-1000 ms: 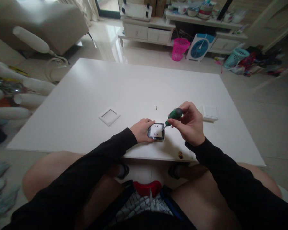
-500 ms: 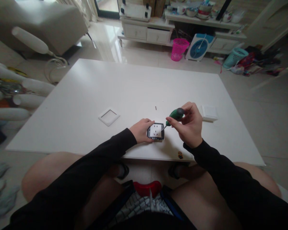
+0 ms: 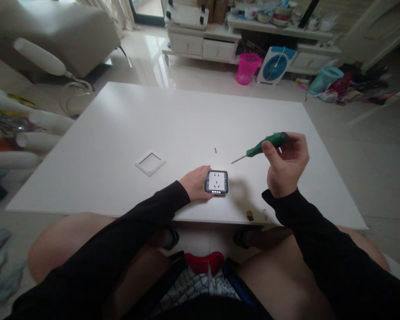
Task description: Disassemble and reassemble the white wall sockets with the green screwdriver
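Note:
My left hand point(image 3: 196, 182) grips the left side of a wall socket point(image 3: 217, 181), a white face with slots in a dark frame, low over the near part of the table. In my right hand point(image 3: 288, 166) is a screwdriver point(image 3: 262, 146) with a green handle; its tip points down and left, apart from the socket. A small screw point(image 3: 215, 150) lies on the table beyond the socket. To the left rests a white square cover frame point(image 3: 150, 163) with an open middle. My right hand hides the area where a white box-shaped piece stood earlier.
The white table point(image 3: 186, 115) spans the space before me. A small yellow-and-dark sticker point(image 3: 250, 215) is at its near edge. Beyond stand a pink basket point(image 3: 248, 69), a blue-and-white fan point(image 3: 275, 65) and a white cabinet point(image 3: 219, 50). A sofa point(image 3: 53, 31) is at far left.
My right hand has moved right, lifting the screwdriver away from the right side of the socket. The screwdriver now lies flatter in the hand. My left hand and the socket have barely moved.

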The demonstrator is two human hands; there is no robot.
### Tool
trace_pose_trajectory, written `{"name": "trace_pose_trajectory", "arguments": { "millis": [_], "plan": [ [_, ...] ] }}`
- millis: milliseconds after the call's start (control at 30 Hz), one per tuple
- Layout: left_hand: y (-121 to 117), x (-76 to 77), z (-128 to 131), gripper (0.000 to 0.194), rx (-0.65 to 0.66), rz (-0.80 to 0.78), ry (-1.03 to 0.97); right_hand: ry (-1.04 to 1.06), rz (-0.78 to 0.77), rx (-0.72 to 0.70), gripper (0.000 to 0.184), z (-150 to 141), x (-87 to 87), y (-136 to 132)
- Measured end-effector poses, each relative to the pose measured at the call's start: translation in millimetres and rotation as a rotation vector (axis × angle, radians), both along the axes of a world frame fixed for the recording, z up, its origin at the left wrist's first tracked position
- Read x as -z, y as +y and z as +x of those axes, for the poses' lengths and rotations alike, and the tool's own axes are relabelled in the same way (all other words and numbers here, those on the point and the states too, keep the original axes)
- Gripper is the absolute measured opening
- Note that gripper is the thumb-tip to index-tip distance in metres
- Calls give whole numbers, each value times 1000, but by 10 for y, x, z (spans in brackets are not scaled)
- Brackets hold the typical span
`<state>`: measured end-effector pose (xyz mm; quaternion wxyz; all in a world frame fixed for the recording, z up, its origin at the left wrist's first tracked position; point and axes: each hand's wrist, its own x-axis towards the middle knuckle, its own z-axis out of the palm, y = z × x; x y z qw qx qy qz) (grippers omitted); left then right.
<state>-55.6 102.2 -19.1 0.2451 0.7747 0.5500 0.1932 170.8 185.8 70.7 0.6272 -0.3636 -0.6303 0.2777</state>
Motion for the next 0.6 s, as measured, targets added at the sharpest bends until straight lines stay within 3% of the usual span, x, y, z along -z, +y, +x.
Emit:
{"name": "trace_pose_trajectory", "arguments": {
  "millis": [333, 600],
  "plan": [
    [30, -22, 3, 49, 36, 27, 7, -14, -8, -43, 36, -29, 37, -8],
    [16, -26, -1, 54, 28, 17, -9, -29, -49, -84, 36, -35, 139, 23]
  ]
}}
